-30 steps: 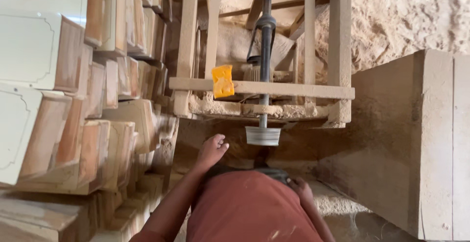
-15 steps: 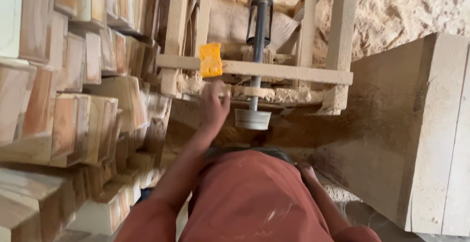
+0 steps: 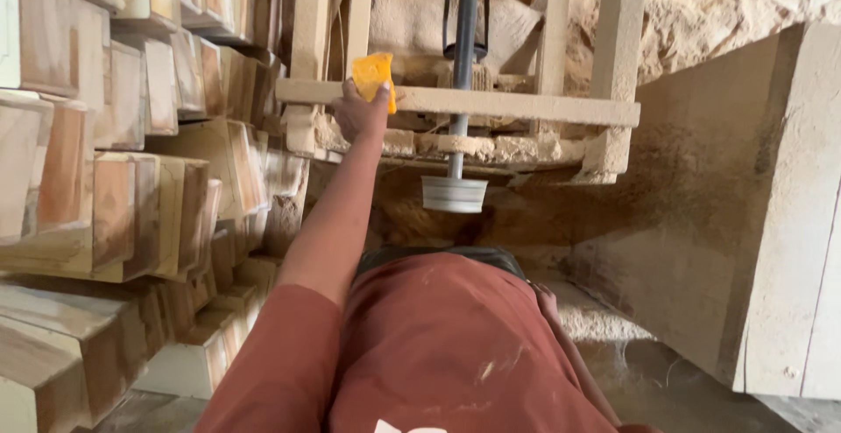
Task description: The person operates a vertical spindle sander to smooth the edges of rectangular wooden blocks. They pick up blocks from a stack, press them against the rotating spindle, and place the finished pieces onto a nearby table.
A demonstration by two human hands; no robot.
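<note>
Head view, only one. Hidden or cut off: the right hand (image 3: 545,297) is mostly tucked behind the red-brown shirt (image 3: 455,345) at lower centre-right, only a sliver of knuckles and forearm edge showing, so cannot tell if it is clenched or loose, or if it holds anything. The dark waistband above the shirt is half covered. The stacked wooden blocks (image 3: 114,188) run off the left and bottom edges. The big pale slab (image 3: 745,214) is cut by the right edge. The top of the wooden frame (image 3: 464,105) and the head of the black metal rod (image 3: 462,65) go out of the upper edge. Sawdust covers the frame's lower ledge and the ground in the upper right, so what lies under it is not readable.

Hands: the left hand (image 3: 359,111) is stretched up to upper centre-left, arm straight, fingers wrapped on a small yellow piece (image 3: 372,76); thumb and fingertips pinch its lower part, grip closed on it. What the yellow piece is made of is hard to tell, maybe sponge or folded sheet. It sits at the left end of the frame's horizontal crossbar, touching or right against it, just left of the rod. The rod ends in a round grey metal disc (image 3: 454,194) at centre, below the crossbar, well apart from the left hand.
</note>
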